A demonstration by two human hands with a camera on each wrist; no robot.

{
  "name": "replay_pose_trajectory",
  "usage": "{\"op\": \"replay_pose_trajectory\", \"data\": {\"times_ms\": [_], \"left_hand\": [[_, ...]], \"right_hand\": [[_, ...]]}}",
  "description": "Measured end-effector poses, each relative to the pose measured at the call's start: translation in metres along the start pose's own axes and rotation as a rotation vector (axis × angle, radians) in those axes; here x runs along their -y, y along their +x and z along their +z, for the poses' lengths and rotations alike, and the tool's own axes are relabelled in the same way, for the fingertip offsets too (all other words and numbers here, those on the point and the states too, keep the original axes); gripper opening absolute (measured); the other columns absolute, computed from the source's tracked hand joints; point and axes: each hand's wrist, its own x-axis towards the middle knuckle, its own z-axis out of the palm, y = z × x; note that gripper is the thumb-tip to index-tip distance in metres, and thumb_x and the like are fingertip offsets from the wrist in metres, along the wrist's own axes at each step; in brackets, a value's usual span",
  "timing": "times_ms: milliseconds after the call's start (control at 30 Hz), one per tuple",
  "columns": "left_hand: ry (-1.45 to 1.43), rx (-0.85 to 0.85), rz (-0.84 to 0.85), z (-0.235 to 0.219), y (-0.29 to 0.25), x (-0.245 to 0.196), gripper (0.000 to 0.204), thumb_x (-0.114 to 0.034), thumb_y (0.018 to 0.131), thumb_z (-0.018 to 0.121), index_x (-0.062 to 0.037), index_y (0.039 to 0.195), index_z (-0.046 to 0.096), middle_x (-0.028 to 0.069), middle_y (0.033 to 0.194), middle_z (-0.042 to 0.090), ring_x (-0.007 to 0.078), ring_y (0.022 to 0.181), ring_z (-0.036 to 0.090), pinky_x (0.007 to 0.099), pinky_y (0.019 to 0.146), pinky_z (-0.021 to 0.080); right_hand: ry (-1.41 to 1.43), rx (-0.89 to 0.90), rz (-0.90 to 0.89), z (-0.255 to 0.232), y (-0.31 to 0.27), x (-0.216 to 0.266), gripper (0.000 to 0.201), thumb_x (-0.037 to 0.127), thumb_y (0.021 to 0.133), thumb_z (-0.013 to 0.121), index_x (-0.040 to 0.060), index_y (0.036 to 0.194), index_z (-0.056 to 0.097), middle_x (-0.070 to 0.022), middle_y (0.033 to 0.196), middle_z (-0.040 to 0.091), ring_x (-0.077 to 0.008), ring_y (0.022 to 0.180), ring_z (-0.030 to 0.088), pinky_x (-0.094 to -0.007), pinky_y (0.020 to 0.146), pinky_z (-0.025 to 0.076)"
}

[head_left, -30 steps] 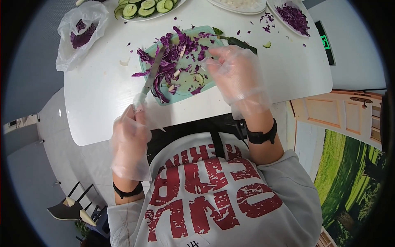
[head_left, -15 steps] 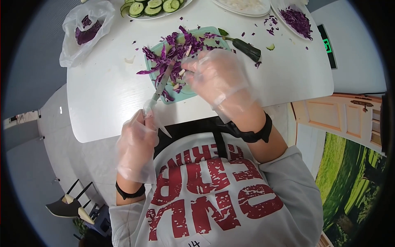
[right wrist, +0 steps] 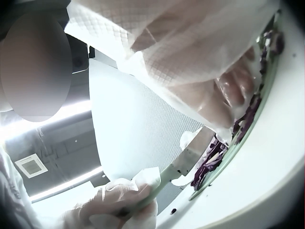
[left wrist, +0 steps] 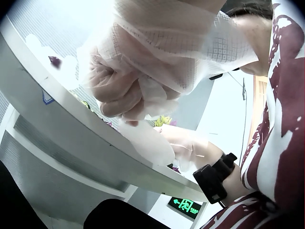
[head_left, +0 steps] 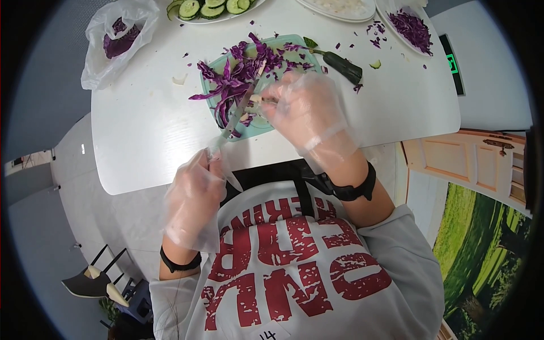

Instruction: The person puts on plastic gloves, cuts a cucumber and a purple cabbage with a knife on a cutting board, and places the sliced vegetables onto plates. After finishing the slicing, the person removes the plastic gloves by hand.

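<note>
In the head view my left hand [head_left: 195, 192], in a clear plastic glove, grips the pale green handle of a knife [head_left: 241, 113]. The blade slants up and to the right over purple cabbage [head_left: 226, 85] cut into strips on a light green cutting board [head_left: 263, 127]. My gloved right hand [head_left: 309, 107] is over the board's right part with bent fingers, tips beside the blade and a pale cabbage piece [head_left: 256, 98]. The right wrist view shows those fingers [right wrist: 233, 90] low at the cabbage near the blade; I cannot tell whether they pinch anything.
A cucumber end [head_left: 343, 68] lies right of the board. Cucumber slices on a plate [head_left: 218, 18], a plate of pale shreds [head_left: 334, 11] and one of shredded purple cabbage [head_left: 411, 31] stand at the back. A plastic bag [head_left: 99, 62] with cabbage is at left.
My right hand has moved left from the board's right edge to the cabbage by the blade. The knife, still in my left hand, has shifted right, its blade leaning further over the board.
</note>
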Motion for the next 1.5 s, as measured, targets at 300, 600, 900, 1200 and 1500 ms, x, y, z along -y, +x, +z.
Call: {"op": "replay_pose_trajectory", "data": {"times_ms": [300, 600, 900, 1200, 1500], "left_hand": [[-0.009, 0.018, -0.002, 0.004, 0.001, 0.000, 0.029, -0.025, 0.098, 0.050, -0.0024, 0.080, 0.056, 0.0215, 0.066, 0.056, 0.0433, 0.065, 0.055, 0.0447, 0.060, 0.044], [0.130, -0.078, 0.137, 0.010, 0.005, 0.000, 0.030, -0.022, 0.096, 0.053, -0.0004, 0.075, 0.054, 0.0240, 0.069, 0.057, 0.0452, 0.068, 0.056, 0.0478, 0.060, 0.044], [0.275, -0.109, 0.285, 0.013, 0.010, 0.007, 0.028, -0.019, 0.095, 0.055, -0.0016, 0.073, 0.054, 0.0235, 0.070, 0.059, 0.0438, 0.066, 0.058, 0.0495, 0.059, 0.045], [0.378, -0.140, 0.390, 0.017, 0.016, 0.000, 0.028, -0.019, 0.095, 0.055, -0.0016, 0.074, 0.055, 0.0221, 0.067, 0.061, 0.0425, 0.063, 0.061, 0.0483, 0.056, 0.048], [0.274, -0.165, 0.277, 0.012, 0.012, 0.003, 0.029, -0.021, 0.096, 0.055, -0.0021, 0.073, 0.054, 0.0232, 0.065, 0.058, 0.0442, 0.063, 0.058, 0.0494, 0.055, 0.045]], "right_hand": [[-0.009, 0.020, 0.052, 0.011, 0.004, 0.004, 0.009, 0.012, 0.076, 0.065, 0.0062, 0.071, 0.069, -0.0117, 0.070, 0.064, -0.0316, 0.073, 0.063, -0.0432, 0.070, 0.050], [-0.101, 0.084, 0.142, -0.001, 0.004, 0.001, 0.010, 0.014, 0.077, 0.065, 0.0059, 0.074, 0.071, -0.0121, 0.075, 0.064, -0.0312, 0.078, 0.063, -0.0436, 0.073, 0.049], [-0.126, 0.034, 0.121, 0.003, 0.003, -0.005, 0.013, 0.020, 0.073, 0.073, 0.0070, 0.074, 0.075, -0.0101, 0.073, 0.067, -0.0296, 0.069, 0.065, -0.0389, 0.067, 0.053], [-0.129, 0.016, 0.105, 0.006, 0.001, -0.008, 0.012, 0.018, 0.072, 0.074, 0.0065, 0.071, 0.074, -0.0106, 0.071, 0.067, -0.0290, 0.071, 0.065, -0.0388, 0.069, 0.053], [-0.107, 0.046, 0.130, 0.003, 0.001, -0.009, 0.015, 0.021, 0.074, 0.074, 0.0064, 0.073, 0.074, -0.0099, 0.074, 0.069, -0.0282, 0.075, 0.066, -0.0386, 0.072, 0.054]]}}
